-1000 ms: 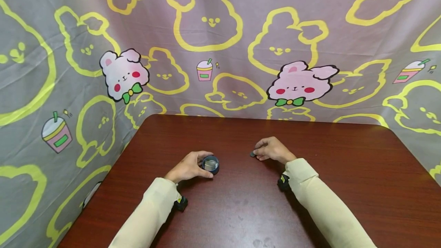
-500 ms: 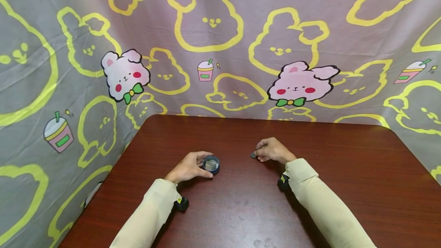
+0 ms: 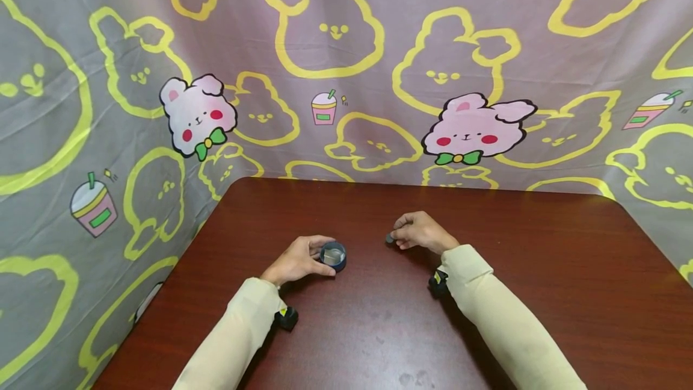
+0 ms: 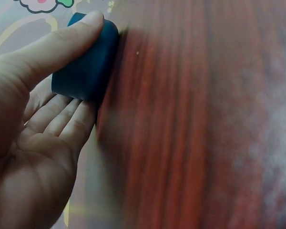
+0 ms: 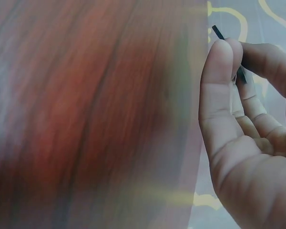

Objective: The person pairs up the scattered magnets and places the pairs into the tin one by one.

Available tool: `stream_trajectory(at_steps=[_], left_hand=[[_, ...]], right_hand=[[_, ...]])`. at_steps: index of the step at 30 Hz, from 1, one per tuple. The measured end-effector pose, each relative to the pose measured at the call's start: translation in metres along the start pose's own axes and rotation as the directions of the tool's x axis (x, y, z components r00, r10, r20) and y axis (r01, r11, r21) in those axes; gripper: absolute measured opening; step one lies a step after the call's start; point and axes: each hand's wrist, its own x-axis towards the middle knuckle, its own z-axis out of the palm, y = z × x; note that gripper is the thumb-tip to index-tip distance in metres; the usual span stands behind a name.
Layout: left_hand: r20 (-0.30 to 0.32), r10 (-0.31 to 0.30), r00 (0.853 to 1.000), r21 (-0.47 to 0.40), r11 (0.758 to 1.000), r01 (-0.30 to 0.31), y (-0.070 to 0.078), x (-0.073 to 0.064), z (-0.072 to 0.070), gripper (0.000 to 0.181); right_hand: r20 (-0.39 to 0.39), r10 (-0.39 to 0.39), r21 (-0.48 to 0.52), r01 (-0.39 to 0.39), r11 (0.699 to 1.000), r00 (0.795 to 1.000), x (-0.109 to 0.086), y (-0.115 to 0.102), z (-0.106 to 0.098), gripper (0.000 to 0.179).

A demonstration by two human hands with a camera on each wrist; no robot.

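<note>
My left hand grips a small, round, dark blue container at the table's middle left. The thumb lies across one side of it and the fingers reach round the other. In the head view its top side faces up, with a pale, shiny inside. The left wrist view shows only the smooth blue outer wall. To the right, my right hand pinches a small, thin, dark round disc between thumb and index finger. Seen edge-on in the right wrist view, the disc sticks out past the fingertips.
Both hands work over a reddish-brown wooden table with rounded far corners. A grey-pink cloth printed with rabbits and drink cups hangs behind the table and along its left side. Each wrist carries a small black camera.
My right hand has moved slightly left with the disc, toward the container. The left hand and the container have stayed nearly in place; the head view has shifted a little.
</note>
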Motion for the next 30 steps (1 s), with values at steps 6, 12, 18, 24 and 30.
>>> stream_trajectory(at_steps=[6, 12, 18, 24, 30], left_hand=[[-0.001, 0.004, 1.000, -0.012, 1.000, -0.004, -0.001, 0.001, 0.000, 0.069], [-0.001, -0.006, 1.000, -0.007, 1.000, 0.006, -0.002, 0.001, -0.001, 0.069], [-0.004, -0.016, 1.000, -0.002, 1.000, 0.016, -0.003, 0.000, -0.001, 0.070], [-0.005, -0.023, 1.000, 0.009, 1.000, 0.023, -0.003, 0.001, -0.001, 0.070], [-0.004, -0.021, 1.000, 0.007, 1.000, 0.021, -0.003, 0.001, -0.001, 0.069]], right_hand=[[0.006, 0.007, 0.018, -0.007, 1.000, 1.000, 0.001, -0.006, 0.005, 0.014], [0.017, -0.001, 0.049, 0.000, 0.999, 1.000, 0.001, -0.011, 0.011, 0.015], [0.034, -0.003, 0.071, 0.000, 0.997, 0.999, 0.002, -0.010, 0.015, 0.016], [0.036, -0.005, 0.075, 0.002, 0.997, 0.999, 0.002, -0.012, 0.022, 0.014], [0.040, -0.005, 0.079, 0.001, 0.997, 0.999, 0.004, -0.018, 0.030, 0.013]])
